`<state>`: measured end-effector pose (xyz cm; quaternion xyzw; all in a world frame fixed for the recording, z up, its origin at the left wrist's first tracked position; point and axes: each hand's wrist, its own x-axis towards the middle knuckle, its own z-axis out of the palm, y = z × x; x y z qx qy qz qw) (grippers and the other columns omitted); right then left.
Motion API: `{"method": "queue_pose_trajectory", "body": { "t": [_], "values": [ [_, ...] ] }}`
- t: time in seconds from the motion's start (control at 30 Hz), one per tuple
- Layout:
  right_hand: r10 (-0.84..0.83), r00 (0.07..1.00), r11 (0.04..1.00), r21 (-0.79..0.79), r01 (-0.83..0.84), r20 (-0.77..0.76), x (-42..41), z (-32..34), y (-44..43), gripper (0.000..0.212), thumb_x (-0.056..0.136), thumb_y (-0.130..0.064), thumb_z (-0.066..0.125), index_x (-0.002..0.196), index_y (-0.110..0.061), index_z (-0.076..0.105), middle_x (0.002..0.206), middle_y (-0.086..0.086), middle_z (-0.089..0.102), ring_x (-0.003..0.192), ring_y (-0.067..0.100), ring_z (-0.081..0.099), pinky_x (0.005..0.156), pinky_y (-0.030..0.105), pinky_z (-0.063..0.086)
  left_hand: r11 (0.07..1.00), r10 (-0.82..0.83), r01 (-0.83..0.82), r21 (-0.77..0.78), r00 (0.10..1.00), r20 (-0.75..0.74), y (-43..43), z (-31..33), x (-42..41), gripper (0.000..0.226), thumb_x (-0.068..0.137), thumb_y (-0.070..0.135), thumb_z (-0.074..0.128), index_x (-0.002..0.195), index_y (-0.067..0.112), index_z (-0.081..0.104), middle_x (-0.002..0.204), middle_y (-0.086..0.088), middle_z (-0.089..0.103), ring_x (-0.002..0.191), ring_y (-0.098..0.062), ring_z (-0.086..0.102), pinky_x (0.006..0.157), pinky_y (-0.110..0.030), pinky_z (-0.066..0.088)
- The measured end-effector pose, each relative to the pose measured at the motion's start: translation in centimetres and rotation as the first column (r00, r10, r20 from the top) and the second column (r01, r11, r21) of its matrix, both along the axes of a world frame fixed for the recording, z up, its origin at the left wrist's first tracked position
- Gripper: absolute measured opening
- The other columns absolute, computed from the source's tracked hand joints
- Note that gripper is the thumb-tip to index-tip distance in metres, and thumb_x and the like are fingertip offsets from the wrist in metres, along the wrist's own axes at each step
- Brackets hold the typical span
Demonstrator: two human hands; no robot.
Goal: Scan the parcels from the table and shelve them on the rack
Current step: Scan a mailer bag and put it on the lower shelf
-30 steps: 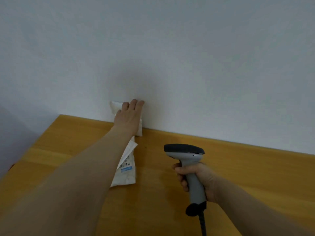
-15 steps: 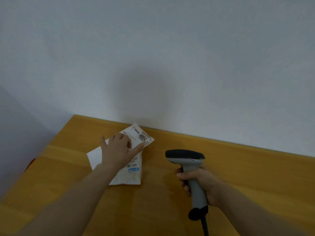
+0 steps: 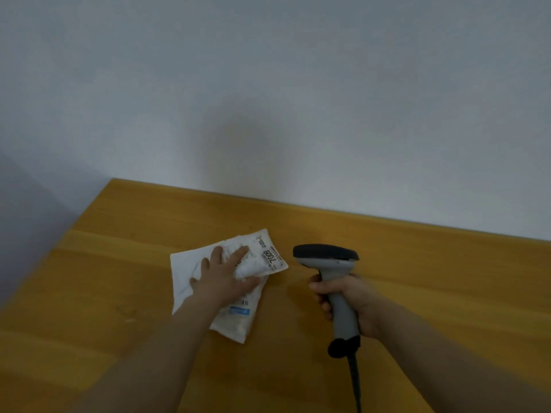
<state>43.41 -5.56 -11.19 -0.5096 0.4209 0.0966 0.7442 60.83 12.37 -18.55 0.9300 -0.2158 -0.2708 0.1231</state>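
Observation:
Two white soft parcels lie stacked on the wooden table [image 3: 113,278]. The upper parcel [image 3: 186,265] shows a label reading 7009 at its right end. Beneath it, the lower parcel [image 3: 234,326] carries a barcode and a blue strip. My left hand [image 3: 223,278] lies on the upper parcel with fingers spread and presses it down, creasing it. My right hand [image 3: 356,299] grips the grey handle of a barcode scanner [image 3: 326,254], held upright just right of the parcels, its dark head level with the label.
The scanner's black cable [image 3: 354,383] runs down to the bottom edge of the view. A plain white wall [image 3: 298,99] stands along the table's far edge. The table's left edge drops off toward a shadowed wall.
My left hand has come back from the wall and dragged the upper parcel toward me, on top of the other one. The scanner has stayed nearly in place.

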Motion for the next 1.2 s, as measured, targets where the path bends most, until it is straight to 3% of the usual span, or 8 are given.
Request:
{"method": "queue_pose_trajectory", "body": {
  "t": [0.2,0.5,0.6,0.7,0.8,0.9,1.03,1.2],
  "values": [
    [-0.004,1.0,0.999,-0.047,0.003,-0.018,-7.1,1.4,0.5,0.008,0.077,-0.001,0.074,0.081,-0.001,0.068,0.057,0.009,0.063,0.043,0.016,0.054,0.043,0.025,0.047,0.992,-0.122,0.123,0.036,0.992,-0.023,-1.1,-0.4,-11.3,0.082,0.076,0.074,0.053,0.143,0.059,0.006,0.159,0.006,-0.008,0.146,-0.031,-0.001,0.109,-0.066,0.015],
    [0.039,0.999,0.99,-0.135,-0.044,-0.037,-22.5,1.7,0.9,0.01,0.077,0.001,0.074,0.081,0.001,0.064,0.054,0.008,0.062,0.042,0.018,0.053,0.045,0.026,0.046,0.988,-0.151,0.153,0.027,0.987,-0.058,-1.6,-0.1,-28.9,0.088,0.072,0.076,0.056,0.14,0.063,0.002,0.158,0.005,-0.018,0.146,-0.032,-0.008,0.109,-0.068,0.01],
    [0.035,0.999,0.986,-0.165,-0.041,-0.034,-26.7,1.8,0.8,0.013,0.075,0.001,0.075,0.084,0.001,0.064,0.057,0.009,0.061,0.045,0.019,0.053,0.048,0.027,0.045,0.997,-0.083,0.083,-0.01,0.994,-0.076,-2.2,1.4,-31.8,0.105,0.053,0.095,0.044,0.141,0.062,-0.005,0.157,-0.001,-0.026,0.146,-0.03,-0.013,0.11,-0.065,0.001],
    [0.019,1.0,0.986,-0.168,-0.022,-0.016,-29.8,2.3,0.4,0.011,0.076,0.002,0.073,0.084,0.0,0.064,0.056,0.009,0.061,0.044,0.018,0.052,0.048,0.028,0.044,0.978,0.183,-0.19,-0.089,0.98,-0.08,-3.4,3.2,-34.2,0.115,0.054,0.098,0.03,0.148,0.046,-0.009,0.158,-0.01,-0.019,0.147,-0.03,-0.007,0.113,-0.059,0.003],
    [-0.013,1.0,0.988,-0.151,0.013,0.001,-32.0,2.8,-0.2,0.01,0.078,0.004,0.07,0.084,-0.001,0.063,0.056,0.009,0.061,0.043,0.018,0.052,0.048,0.028,0.043,0.852,0.499,-0.509,-0.119,0.86,-0.109,-4.6,4.3,-35.5,0.113,0.074,0.071,0.06,0.152,0.017,-0.002,0.156,-0.017,0.012,0.142,-0.034,0.018,0.112,-0.051,0.025],
    [-0.05,0.999,0.988,-0.144,0.051,0.009,-33.7,2.8,-0.9,0.011,0.079,0.003,0.07,0.086,-0.001,0.063,0.058,0.01,0.061,0.045,0.019,0.052,0.048,0.028,0.044,0.777,0.6,-0.608,-0.162,0.794,-0.1,-5.5,4.7,-35.7,0.094,0.075,0.047,0.075,0.144,0.009,0.023,0.14,-0.012,0.045,0.13,-0.034,0.038,0.104,-0.046,0.035],
    [-0.124,0.992,0.983,-0.134,0.124,0.013,-35.6,3.0,-1.4,0.012,0.078,0.004,0.07,0.085,0.0,0.063,0.057,0.01,0.061,0.044,0.018,0.051,0.046,0.028,0.043,0.603,0.579,-0.696,-0.391,0.718,-0.385,-6.4,5.8,-36.0,0.052,0.086,0.012,0.068,0.133,0.004,0.048,0.128,-0.015,0.06,0.115,-0.033,0.057,0.091,-0.044,0.05],
    [-0.216,0.974,0.962,-0.157,0.225,0.072,-36.1,5.2,-0.7,0.014,0.078,0.006,0.069,0.089,0.001,0.063,0.059,0.013,0.063,0.045,0.02,0.052,0.046,0.028,0.044,0.327,0.368,-0.862,-0.388,0.494,-0.788,-5.0,9.3,-37.0,0.026,0.089,-0.01,0.055,0.114,-0.004,0.06,0.115,-0.02,0.064,0.097,-0.036,0.064,0.081,-0.048,0.055]
  ]
}}
